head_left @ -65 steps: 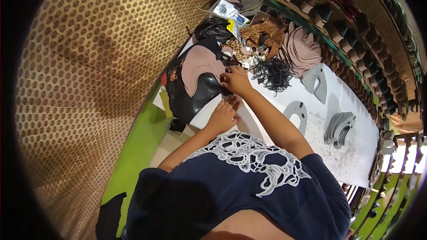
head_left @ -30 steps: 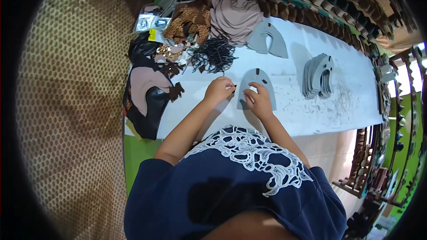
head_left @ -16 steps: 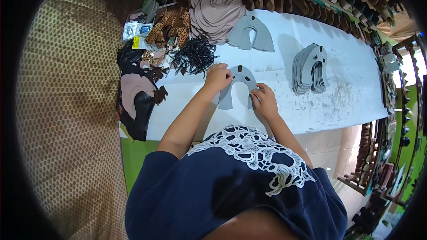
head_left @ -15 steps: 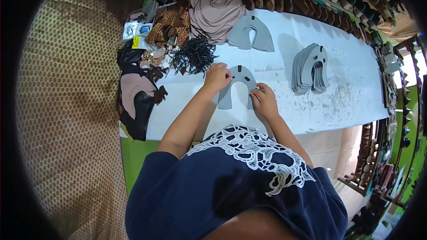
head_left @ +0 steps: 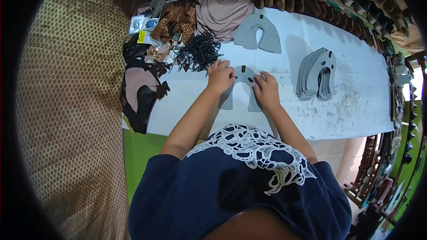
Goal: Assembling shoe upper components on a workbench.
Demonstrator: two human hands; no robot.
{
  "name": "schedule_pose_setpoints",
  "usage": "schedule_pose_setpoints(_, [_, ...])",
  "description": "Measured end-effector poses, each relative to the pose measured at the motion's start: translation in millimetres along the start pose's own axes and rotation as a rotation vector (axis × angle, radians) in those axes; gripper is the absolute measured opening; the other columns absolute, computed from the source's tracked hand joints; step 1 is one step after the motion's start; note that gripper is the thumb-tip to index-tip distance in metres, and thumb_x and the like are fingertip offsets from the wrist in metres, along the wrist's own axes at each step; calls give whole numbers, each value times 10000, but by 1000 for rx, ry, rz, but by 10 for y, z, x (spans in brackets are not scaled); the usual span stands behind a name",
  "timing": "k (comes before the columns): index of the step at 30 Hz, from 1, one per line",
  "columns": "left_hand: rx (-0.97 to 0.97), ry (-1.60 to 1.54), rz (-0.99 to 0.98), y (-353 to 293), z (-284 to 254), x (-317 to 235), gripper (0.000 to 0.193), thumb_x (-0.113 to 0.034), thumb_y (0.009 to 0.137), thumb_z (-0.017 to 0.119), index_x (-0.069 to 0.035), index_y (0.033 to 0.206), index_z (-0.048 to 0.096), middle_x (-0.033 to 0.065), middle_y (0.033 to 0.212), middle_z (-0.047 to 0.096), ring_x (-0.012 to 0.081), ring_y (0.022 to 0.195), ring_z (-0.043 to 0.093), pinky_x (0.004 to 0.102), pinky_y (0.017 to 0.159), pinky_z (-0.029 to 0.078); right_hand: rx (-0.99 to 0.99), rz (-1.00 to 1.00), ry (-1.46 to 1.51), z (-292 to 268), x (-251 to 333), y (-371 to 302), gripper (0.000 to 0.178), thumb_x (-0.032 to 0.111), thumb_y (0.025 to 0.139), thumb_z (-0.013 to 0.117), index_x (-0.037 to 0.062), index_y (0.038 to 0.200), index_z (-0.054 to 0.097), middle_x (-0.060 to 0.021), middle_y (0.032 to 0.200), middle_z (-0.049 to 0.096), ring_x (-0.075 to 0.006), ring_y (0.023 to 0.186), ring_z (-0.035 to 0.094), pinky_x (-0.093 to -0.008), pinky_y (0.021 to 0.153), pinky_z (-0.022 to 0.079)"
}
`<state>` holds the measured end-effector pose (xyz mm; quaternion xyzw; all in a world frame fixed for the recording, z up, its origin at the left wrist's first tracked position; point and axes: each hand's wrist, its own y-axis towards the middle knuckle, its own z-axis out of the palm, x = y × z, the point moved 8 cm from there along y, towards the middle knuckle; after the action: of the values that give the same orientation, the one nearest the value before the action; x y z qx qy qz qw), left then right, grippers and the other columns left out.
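Observation:
A grey, arch-shaped shoe upper piece (head_left: pixel 227 101) lies flat on the white-covered table in front of me. Its curved end points away from me and bears small dark tabs. At its left shoulder, my left hand (head_left: pixel 220 78) has its fingers curled together over the edge, by a tab mostly hidden under the fingertips. On the opposite side my right hand (head_left: pixel 267 90) touches the edge with bent fingers held apart, close to the right tab. More grey pieces lie in a fanned stack (head_left: pixel 242 36) beyond, and a taller stack with tabs (head_left: pixel 328 61) stands to the right.
Behind the left hand are a black beaded bundle (head_left: pixel 199 54), pink cut pieces (head_left: pixel 221 12) and leopard-print pieces (head_left: pixel 183 19). A black and pink item (head_left: pixel 138 84) lies at the table's left end. Rows of shoes (head_left: pixel 311 6) line the far edge.
My right hand has moved up along the piece's right side toward its tab. The left hand stays at the left shoulder. The whole view has shifted slightly.

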<state>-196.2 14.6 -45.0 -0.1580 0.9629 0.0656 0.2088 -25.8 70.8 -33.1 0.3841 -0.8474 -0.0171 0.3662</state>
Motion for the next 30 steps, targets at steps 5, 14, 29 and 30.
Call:
schedule_pose_setpoints(5, [-182, 70, 156, -181, -44, -158, 91, -181, 714, 683, -179, 804, 691, 64, 1257, 528, 299, 1239, 391, 523, 976, 259, -54, 9, -249, 145, -127, 183, 342, 221, 769, 659, 103, 1090, 644, -146, 1183, 540, -311, 1107, 487, -428, 934, 375])
schedule_pose_setpoints(14, [-255, 223, 228, -413, -41, -341, 159, -167, 797, 588, -120, 918, 680, 88, 1291, 498, 289, 1239, 395, 556, 996, 239, 157, 173, -16, 399, -285, 431, 274, 285, 715, 703, 121, 935, 694, -67, 1144, 561, -270, 1131, 453, -446, 960, 317])
schedule_pose_setpoints(29, [-294, 552, 309, -464, 76, -477, 217, -155, 828, 526, -112, 1000, 653, 87, 1275, 503, 282, 1197, 436, 547, 996, 259, 200, 107, 184, 458, -108, 635, 207, 222, 705, 710, 19, 744, 699, -123, 1020, 616, -265, 895, 588, -344, 757, 463])
schedule_pose_setpoints(30, [-282, 586, 304, -466, 91, -481, 220, -159, 829, 525, -120, 1004, 652, 89, 1278, 502, 286, 1201, 433, 555, 994, 258, 220, 177, 269, 501, -150, 616, 212, 218, 711, 708, 8, 741, 696, -127, 1019, 611, -248, 899, 586, -331, 752, 462])
